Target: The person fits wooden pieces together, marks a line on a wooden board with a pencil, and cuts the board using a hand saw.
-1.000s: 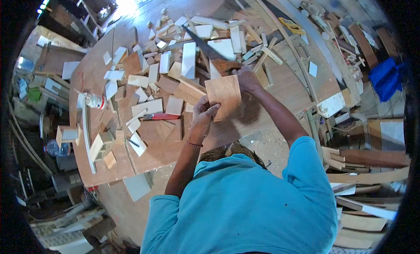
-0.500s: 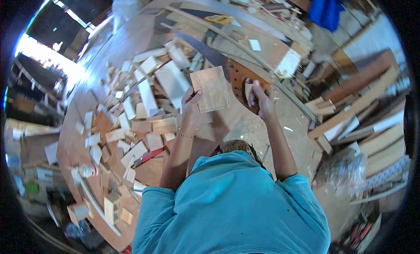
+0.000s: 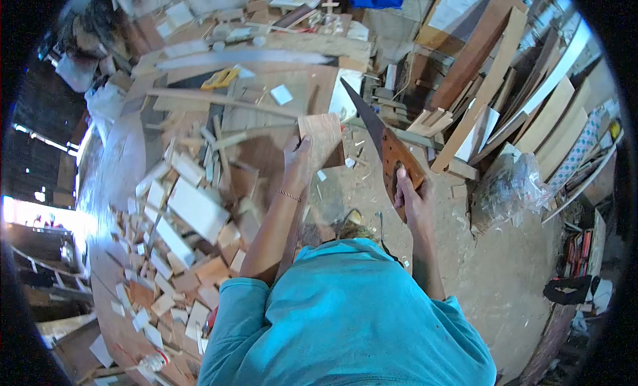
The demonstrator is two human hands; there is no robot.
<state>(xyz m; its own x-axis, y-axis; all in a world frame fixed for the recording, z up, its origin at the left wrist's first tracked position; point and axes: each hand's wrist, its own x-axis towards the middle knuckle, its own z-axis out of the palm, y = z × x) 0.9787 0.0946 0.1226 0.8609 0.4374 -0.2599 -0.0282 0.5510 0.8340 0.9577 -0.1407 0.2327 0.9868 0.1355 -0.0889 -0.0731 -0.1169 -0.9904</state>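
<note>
While the left hand [image 3: 297, 157] pinches a thin wooden board [image 3: 322, 139] by the desk's [image 3: 101, 253] near edge, the right hand [image 3: 413, 196] grips a saw [image 3: 392, 150], fingers wrapped round its handle. Saw lies right of board, apart, over floor [image 3: 492, 266]; long axis slants up-left. Blade dark, tapered metal; handle brown, spotted. Board squarish, grained. Pale blocks [image 3: 198, 210] strew the desk.

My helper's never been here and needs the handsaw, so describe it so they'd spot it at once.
Find the turquoise shirt at the bottom middle, then follow its right sleeve up to the right hand. That hand grips the handsaw by its brown wooden handle. Unlike the flat pale board in the left hand, it has a long dark blade tapering to a narrow tip.
</note>
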